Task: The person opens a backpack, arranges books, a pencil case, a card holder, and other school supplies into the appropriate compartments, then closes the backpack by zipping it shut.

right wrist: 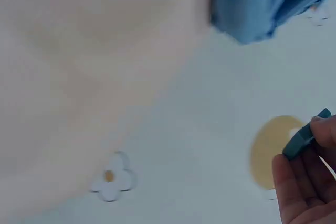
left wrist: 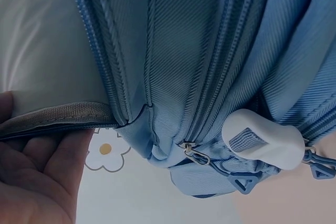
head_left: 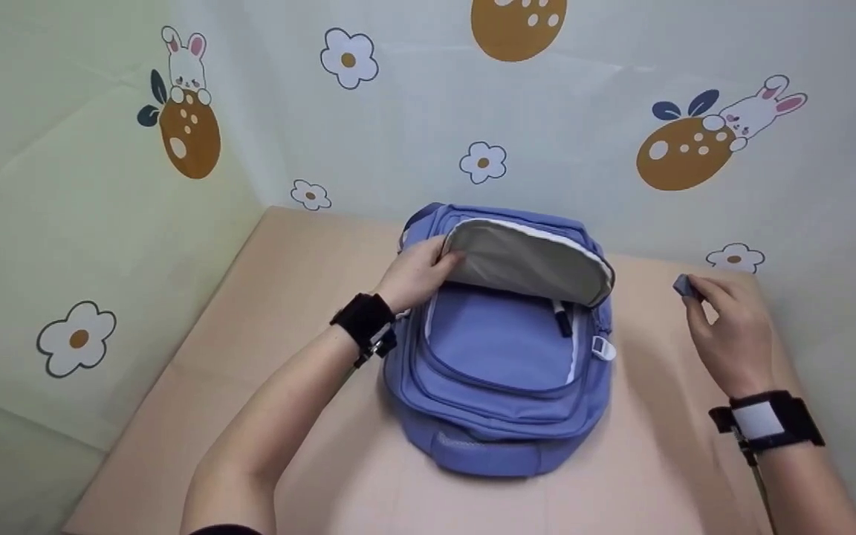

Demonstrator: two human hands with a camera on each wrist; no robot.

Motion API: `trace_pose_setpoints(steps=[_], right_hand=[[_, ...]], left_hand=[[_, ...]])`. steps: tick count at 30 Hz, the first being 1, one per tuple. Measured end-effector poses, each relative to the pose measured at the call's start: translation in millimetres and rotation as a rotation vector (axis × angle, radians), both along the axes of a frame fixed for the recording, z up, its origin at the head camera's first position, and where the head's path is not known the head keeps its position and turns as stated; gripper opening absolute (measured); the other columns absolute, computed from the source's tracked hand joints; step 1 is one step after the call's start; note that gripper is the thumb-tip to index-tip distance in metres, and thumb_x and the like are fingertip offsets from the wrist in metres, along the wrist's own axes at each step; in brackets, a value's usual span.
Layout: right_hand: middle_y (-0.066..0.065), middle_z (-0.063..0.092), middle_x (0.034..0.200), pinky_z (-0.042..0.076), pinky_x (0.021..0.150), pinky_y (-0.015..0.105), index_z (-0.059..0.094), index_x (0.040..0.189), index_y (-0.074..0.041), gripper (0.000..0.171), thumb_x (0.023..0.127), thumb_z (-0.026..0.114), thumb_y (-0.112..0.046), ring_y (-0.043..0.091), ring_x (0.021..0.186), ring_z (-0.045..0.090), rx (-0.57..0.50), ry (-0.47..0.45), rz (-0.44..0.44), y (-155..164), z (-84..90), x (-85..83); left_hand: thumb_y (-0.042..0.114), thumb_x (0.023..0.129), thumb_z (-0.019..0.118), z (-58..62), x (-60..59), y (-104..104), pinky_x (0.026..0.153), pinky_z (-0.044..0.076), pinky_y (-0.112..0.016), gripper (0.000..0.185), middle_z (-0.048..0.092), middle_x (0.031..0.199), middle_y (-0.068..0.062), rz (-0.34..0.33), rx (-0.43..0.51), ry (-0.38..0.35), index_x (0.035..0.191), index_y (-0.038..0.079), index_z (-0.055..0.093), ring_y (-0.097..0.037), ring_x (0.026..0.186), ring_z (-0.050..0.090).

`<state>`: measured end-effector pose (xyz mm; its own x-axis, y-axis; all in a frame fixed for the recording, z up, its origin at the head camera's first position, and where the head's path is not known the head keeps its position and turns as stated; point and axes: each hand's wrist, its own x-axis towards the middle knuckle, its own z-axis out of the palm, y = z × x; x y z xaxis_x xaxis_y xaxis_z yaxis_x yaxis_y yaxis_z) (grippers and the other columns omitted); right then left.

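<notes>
A blue backpack (head_left: 472, 412) lies on the table with its front pocket unzipped. My left hand (head_left: 413, 276) pinches the edge of the pocket's grey-lined flap (head_left: 528, 260) and holds it raised. In the left wrist view, thumb and fingers (left wrist: 39, 174) grip the flap's bound edge from both sides. A black-and-white marker (head_left: 562, 319) lies in the pocket, its upper end under the flap. Right of the backpack, my right hand (head_left: 733, 334) pinches a small blue-grey block (head_left: 683, 285) between thumb and fingers; the right wrist view shows the block (right wrist: 304, 139) at the fingertips.
A white plastic piece (head_left: 603, 348) hangs at the backpack's right side, near zipper pulls (left wrist: 244, 182). The pale pinkish table (head_left: 250, 371) meets a curtain (head_left: 398, 134) printed with rabbits and flowers at the back and sides.
</notes>
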<state>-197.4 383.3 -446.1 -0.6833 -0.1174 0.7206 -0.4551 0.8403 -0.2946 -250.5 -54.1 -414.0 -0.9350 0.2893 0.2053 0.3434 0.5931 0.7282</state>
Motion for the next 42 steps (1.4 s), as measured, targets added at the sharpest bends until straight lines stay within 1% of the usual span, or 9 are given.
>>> trace_pose_setpoints(steps=[3, 8, 12, 16, 19, 23, 31, 35, 42], right_hand=[[0.02, 0.072, 0.111, 0.04, 0.097, 0.013, 0.072, 0.116, 0.007, 0.038, 0.08, 0.077, 0.016, 0.037, 0.097, 0.068, -0.008, 0.132, 0.137, -21, 18.3, 17.7], [0.018, 0.073, 0.113, 0.046, 0.098, 0.018, 0.073, 0.117, 0.005, 0.047, 0.073, 0.079, 0.018, 0.037, 0.097, 0.069, -0.022, 0.237, 0.348, -67, 43.6, 38.3], [0.015, 0.074, 0.112, 0.05, 0.096, 0.023, 0.075, 0.114, 0.002, 0.04, 0.076, 0.079, 0.012, 0.034, 0.097, 0.07, 0.015, 0.248, 0.451, -99, 48.3, 37.0], [0.012, 0.074, 0.113, 0.054, 0.09, 0.034, 0.075, 0.11, 0.0, 0.031, 0.08, 0.081, 0.006, 0.029, 0.101, 0.07, 0.154, 0.189, 0.512, -128, 34.2, 20.8], [0.011, 0.074, 0.108, 0.057, 0.085, 0.041, 0.073, 0.107, -0.003, 0.024, 0.084, 0.08, 0.002, 0.027, 0.099, 0.07, 0.275, 0.123, 0.529, -147, 17.9, 6.9], [0.008, 0.073, 0.099, 0.057, 0.082, 0.04, 0.073, 0.103, -0.004, 0.015, 0.089, 0.077, -0.002, 0.025, 0.092, 0.069, 0.369, 0.05, 0.517, -166, 1.9, -4.7], [0.008, 0.072, 0.095, 0.057, 0.072, 0.042, 0.074, 0.098, -0.003, 0.007, 0.091, 0.073, -0.002, 0.028, 0.086, 0.067, 0.515, 0.016, 0.436, -183, -5.9, -14.8], [0.006, 0.072, 0.095, 0.057, 0.07, 0.044, 0.074, 0.102, -0.004, 0.011, 0.091, 0.072, -0.003, 0.029, 0.084, 0.068, 0.54, -0.012, 0.414, -186, -7.3, -15.3], [0.008, 0.073, 0.1, 0.057, 0.077, 0.044, 0.075, 0.111, -0.005, 0.019, 0.093, 0.071, -0.004, 0.029, 0.09, 0.069, 0.494, -0.057, 0.393, -189, -6.8, -9.2]], left_hand=[[0.028, 0.107, 0.056, 0.0, 0.4, -2, 0.067, 0.04, -0.033, 0.023, 0.042, 0.075, 0.002, 0.001, 0.011, -0.007, 0.09, 0.013, 0.055, -0.017, 0.069, 0.046], [0.028, 0.107, 0.056, -0.3, 0.7, -5, 0.065, 0.038, -0.032, 0.023, 0.039, 0.074, 0.002, 0.014, 0.023, -0.012, 0.089, 0.013, 0.054, -0.017, 0.067, 0.044], [0.028, 0.106, 0.056, -0.8, 0.0, -6, 0.066, 0.038, -0.032, 0.024, 0.04, 0.074, 0.002, 0.014, 0.016, -0.003, 0.087, 0.013, 0.053, -0.017, 0.067, 0.044], [0.027, 0.106, 0.057, -1.6, 0.1, -6, 0.066, 0.039, -0.033, 0.024, 0.041, 0.074, 0.003, 0.017, 0.012, 0.002, 0.086, 0.014, 0.052, -0.017, 0.068, 0.046], [0.027, 0.106, 0.056, -2.5, 0.6, -5, 0.067, 0.04, -0.033, 0.023, 0.042, 0.074, 0.003, 0.013, 0.007, -0.002, 0.088, 0.013, 0.053, -0.017, 0.069, 0.047], [0.027, 0.106, 0.056, -2.9, 2.2, -3, 0.067, 0.041, -0.033, 0.023, 0.042, 0.074, 0.003, 0.007, 0.006, -0.01, 0.088, 0.013, 0.054, -0.017, 0.069, 0.048], [0.027, 0.106, 0.056, 0.8, 3.6, -1, 0.067, 0.04, -0.032, 0.023, 0.042, 0.075, 0.002, 0.005, 0.0, 0.005, 0.089, 0.012, 0.054, -0.018, 0.07, 0.048], [0.03, 0.106, 0.056, 2.2, 3.8, -2, 0.069, 0.04, -0.033, 0.023, 0.043, 0.076, 0.002, -0.001, -0.008, 0.004, 0.093, 0.012, 0.057, -0.018, 0.072, 0.049], [0.029, 0.107, 0.055, 1.3, 3.8, -4, 0.072, 0.042, -0.033, 0.022, 0.044, 0.077, 0.002, -0.003, -0.009, 0.006, 0.095, 0.011, 0.059, -0.019, 0.075, 0.051]])
